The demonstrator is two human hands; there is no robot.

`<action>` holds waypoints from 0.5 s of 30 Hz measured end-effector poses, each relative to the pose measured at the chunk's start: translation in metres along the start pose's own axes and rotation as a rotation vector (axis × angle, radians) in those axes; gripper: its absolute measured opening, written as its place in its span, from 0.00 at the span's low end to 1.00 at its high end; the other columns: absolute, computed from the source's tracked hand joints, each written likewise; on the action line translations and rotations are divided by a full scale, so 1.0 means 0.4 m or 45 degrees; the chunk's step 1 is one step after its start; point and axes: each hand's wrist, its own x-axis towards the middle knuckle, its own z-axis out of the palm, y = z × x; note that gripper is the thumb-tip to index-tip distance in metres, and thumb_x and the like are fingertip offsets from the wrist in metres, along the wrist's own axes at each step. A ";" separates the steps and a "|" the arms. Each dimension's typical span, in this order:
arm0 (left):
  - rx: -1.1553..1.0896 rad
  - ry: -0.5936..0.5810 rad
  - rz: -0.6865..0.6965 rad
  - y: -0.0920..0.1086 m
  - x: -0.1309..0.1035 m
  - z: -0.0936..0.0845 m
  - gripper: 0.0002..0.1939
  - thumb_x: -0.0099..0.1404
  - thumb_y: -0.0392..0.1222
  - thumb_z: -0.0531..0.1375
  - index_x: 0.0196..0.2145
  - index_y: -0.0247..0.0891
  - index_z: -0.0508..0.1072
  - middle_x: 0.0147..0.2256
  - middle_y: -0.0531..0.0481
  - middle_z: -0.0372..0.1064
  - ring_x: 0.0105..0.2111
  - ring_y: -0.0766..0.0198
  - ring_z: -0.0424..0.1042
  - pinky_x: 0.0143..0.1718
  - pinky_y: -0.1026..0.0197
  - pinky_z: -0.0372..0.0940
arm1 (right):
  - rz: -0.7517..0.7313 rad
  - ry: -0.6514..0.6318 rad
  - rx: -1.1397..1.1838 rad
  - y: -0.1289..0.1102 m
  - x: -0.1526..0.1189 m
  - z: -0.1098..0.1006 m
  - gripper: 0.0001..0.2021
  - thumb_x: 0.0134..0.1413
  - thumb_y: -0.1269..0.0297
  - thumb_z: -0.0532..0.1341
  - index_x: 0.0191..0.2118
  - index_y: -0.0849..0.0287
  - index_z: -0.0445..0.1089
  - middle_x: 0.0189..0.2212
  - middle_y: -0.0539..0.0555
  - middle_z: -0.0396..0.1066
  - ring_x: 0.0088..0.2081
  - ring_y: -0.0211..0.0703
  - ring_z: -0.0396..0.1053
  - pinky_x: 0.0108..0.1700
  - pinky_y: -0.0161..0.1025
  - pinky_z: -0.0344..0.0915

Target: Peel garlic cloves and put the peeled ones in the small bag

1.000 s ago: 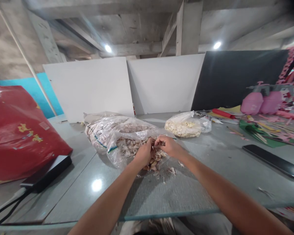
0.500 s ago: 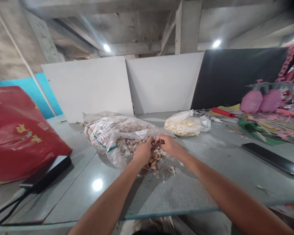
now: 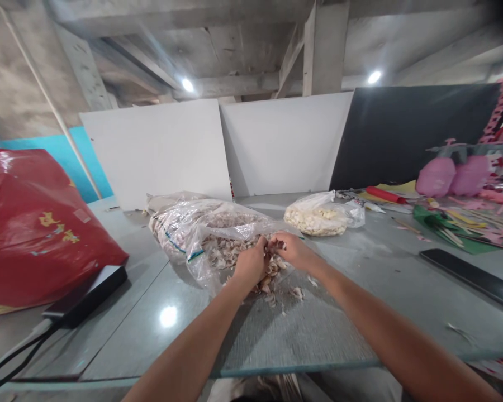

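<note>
Over the mouth of a large clear plastic bag (image 3: 218, 214), my two hands meet with their fingertips close together. My left hand (image 3: 250, 263) is closed in a pinch on what looks like a garlic clove, mostly hidden by the fingers. The fingers of my right hand (image 3: 292, 249) are curled and pressed at the same small clove. Unpeeled garlic cloves (image 3: 274, 269) lie just beneath the hands, and papery garlic skins (image 3: 224, 251) fill the bag's opening. Some loose skins (image 3: 297, 292) are scattered on the table. Behind my right hand lies a clear bag of pale peeled cloves (image 3: 314, 216).
On the grey table (image 3: 302, 340), a red bag (image 3: 46, 229) and a black box with cables (image 3: 84, 296) stand left. To the right are a black phone (image 3: 469, 276), a red roll (image 3: 385, 195), pink spray bottles (image 3: 436, 176) and craft scraps. White boards (image 3: 285, 145) line the back.
The view has shifted slightly, so everything sits a little further right and lower. Both hands stay together over the cloves, with the fingers moved slightly.
</note>
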 end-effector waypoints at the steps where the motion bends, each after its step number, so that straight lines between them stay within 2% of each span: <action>1: -0.025 0.003 0.009 -0.002 -0.001 0.001 0.09 0.63 0.40 0.48 0.42 0.39 0.58 0.30 0.45 0.71 0.32 0.57 0.72 0.29 0.63 0.59 | -0.008 0.004 0.004 -0.001 -0.001 -0.001 0.05 0.46 0.74 0.55 0.29 0.61 0.68 0.27 0.50 0.65 0.30 0.36 0.62 0.33 0.32 0.56; 7: -0.263 0.103 0.070 -0.013 -0.007 0.002 0.10 0.64 0.42 0.49 0.43 0.39 0.58 0.32 0.45 0.70 0.33 0.57 0.72 0.31 0.62 0.59 | -0.024 0.076 0.075 -0.005 0.000 0.002 0.08 0.46 0.75 0.54 0.29 0.60 0.70 0.29 0.51 0.67 0.33 0.37 0.64 0.36 0.33 0.57; 10: -0.292 0.108 0.082 -0.018 -0.005 0.005 0.10 0.63 0.41 0.50 0.42 0.39 0.58 0.33 0.46 0.70 0.34 0.58 0.71 0.31 0.63 0.59 | -0.024 0.092 0.105 -0.007 0.002 0.000 0.09 0.44 0.75 0.54 0.28 0.60 0.70 0.29 0.50 0.68 0.32 0.36 0.64 0.36 0.33 0.57; 15: -0.219 0.051 0.060 -0.030 0.003 0.007 0.10 0.61 0.38 0.51 0.42 0.40 0.60 0.32 0.46 0.71 0.32 0.57 0.72 0.31 0.63 0.58 | 0.033 -0.072 0.148 -0.021 -0.002 0.000 0.06 0.45 0.72 0.56 0.28 0.60 0.71 0.28 0.51 0.69 0.30 0.36 0.64 0.34 0.32 0.58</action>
